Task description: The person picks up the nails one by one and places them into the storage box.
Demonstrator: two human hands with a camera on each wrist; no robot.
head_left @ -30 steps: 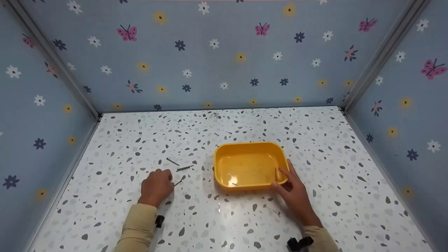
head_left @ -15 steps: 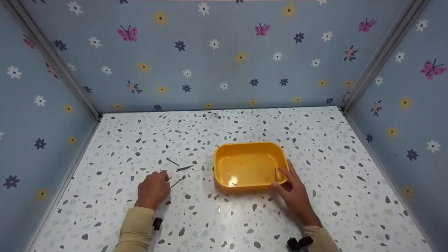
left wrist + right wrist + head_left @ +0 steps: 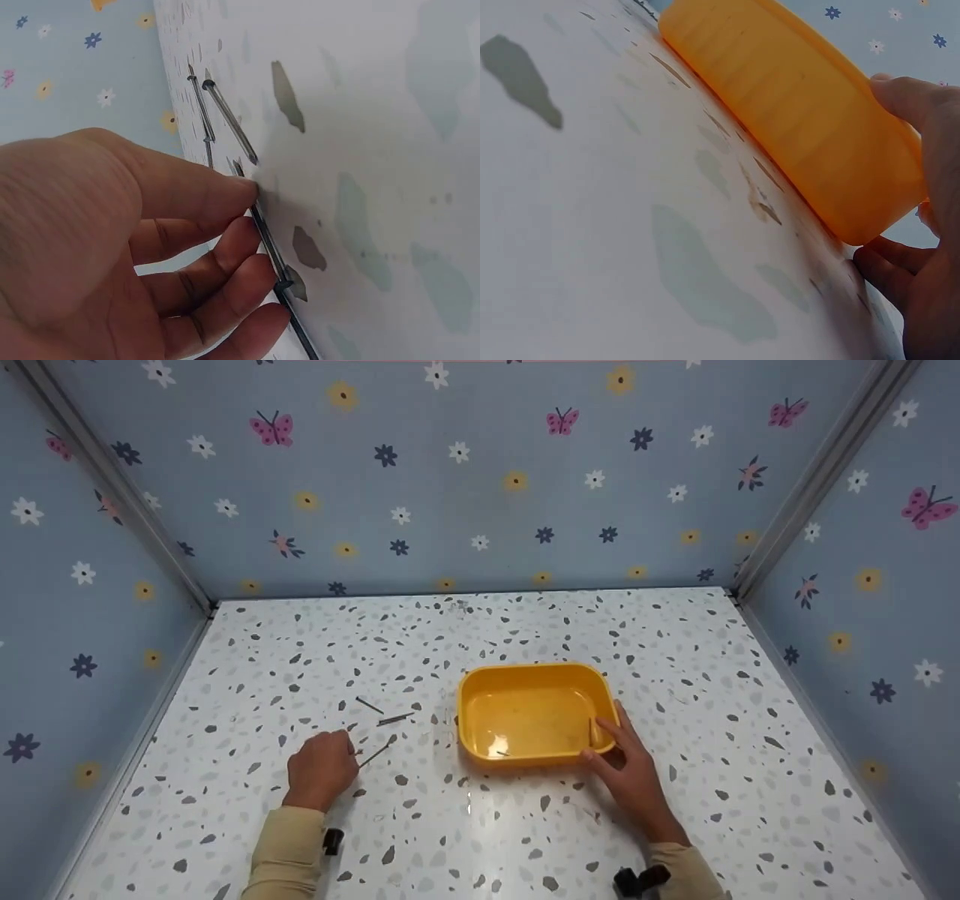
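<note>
My left hand (image 3: 321, 769) is low over the table at left, its thumb and fingertips pinching a thin dark nail (image 3: 268, 244) in the left wrist view; part of it is hidden by the thumb. Beside the fingertips another nail (image 3: 375, 755) lies on the table. Farther off lie more loose nails (image 3: 395, 719), and one slanting nail (image 3: 370, 706) is above them. With my right hand (image 3: 634, 780) I grip the near right corner of a yellow plastic tub (image 3: 532, 763), thumb and fingers at its rim and side. A nail (image 3: 590, 733) leans inside its right end; a smaller dark piece shows near the front.
The white speckled table (image 3: 480, 637) is bounded by blue flowered panels (image 3: 480, 472) at the back and both sides. Black camera mounts (image 3: 641, 881) sit at both wrists, over tan sleeves.
My left hand has drawn back a little to the left and toward me, uncovering more of the nail beside it. The right hand and the tub have stayed in place.
</note>
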